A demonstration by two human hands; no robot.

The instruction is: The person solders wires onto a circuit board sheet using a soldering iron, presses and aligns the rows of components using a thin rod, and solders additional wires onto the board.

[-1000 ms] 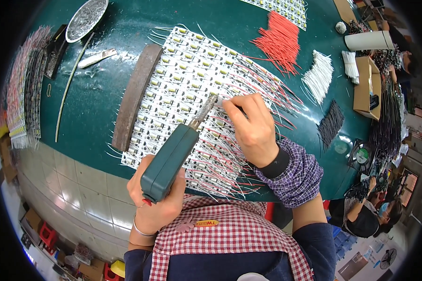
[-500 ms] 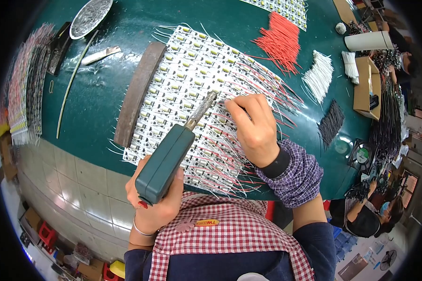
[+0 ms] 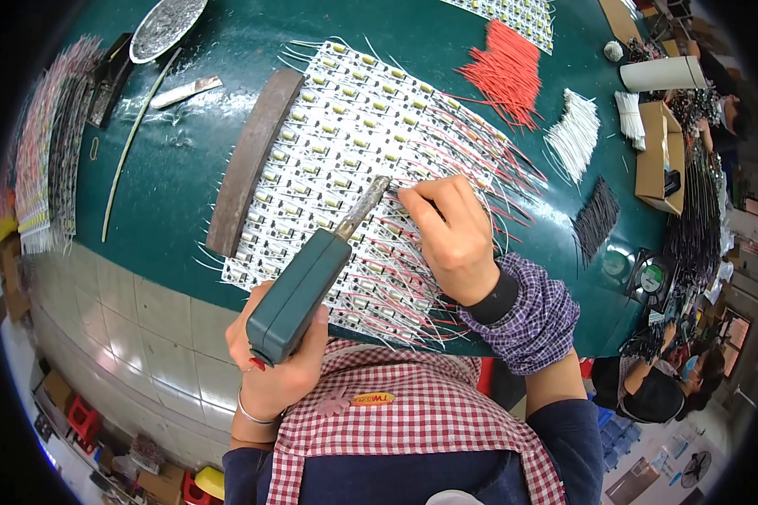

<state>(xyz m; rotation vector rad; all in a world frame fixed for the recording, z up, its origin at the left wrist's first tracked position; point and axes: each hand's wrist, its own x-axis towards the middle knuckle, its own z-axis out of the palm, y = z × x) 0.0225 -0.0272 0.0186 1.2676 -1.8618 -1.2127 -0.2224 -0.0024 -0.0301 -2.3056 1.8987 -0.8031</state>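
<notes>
My left hand (image 3: pixel 288 380) is closed round the dark green handle of a soldering gun (image 3: pixel 301 290). Its metal tip reaches up and right onto a sheet of white circuit boards (image 3: pixel 333 143) with rows of small yellow and black parts. Just right of the tip, my right hand (image 3: pixel 456 240) pinches a thin wire against the boards; the fingers mostly hide it. Red and white wires (image 3: pixel 387 282) trail from the boards on the right and near sides. A brown curved bar (image 3: pixel 251 164) lies along the sheet's left edge.
To the right lie bundles of red wires (image 3: pixel 507 71), white wires (image 3: pixel 573 135) and black wires (image 3: pixel 596 217). Beyond them are a cardboard box (image 3: pixel 648 172) and a small fan (image 3: pixel 651 278). A silvery dish (image 3: pixel 167 29) stands far left. Another person (image 3: pixel 653 389) sits at right.
The soldering tip and my right hand's fingertips have shifted slightly toward me over the boards. Both hands keep their grip.
</notes>
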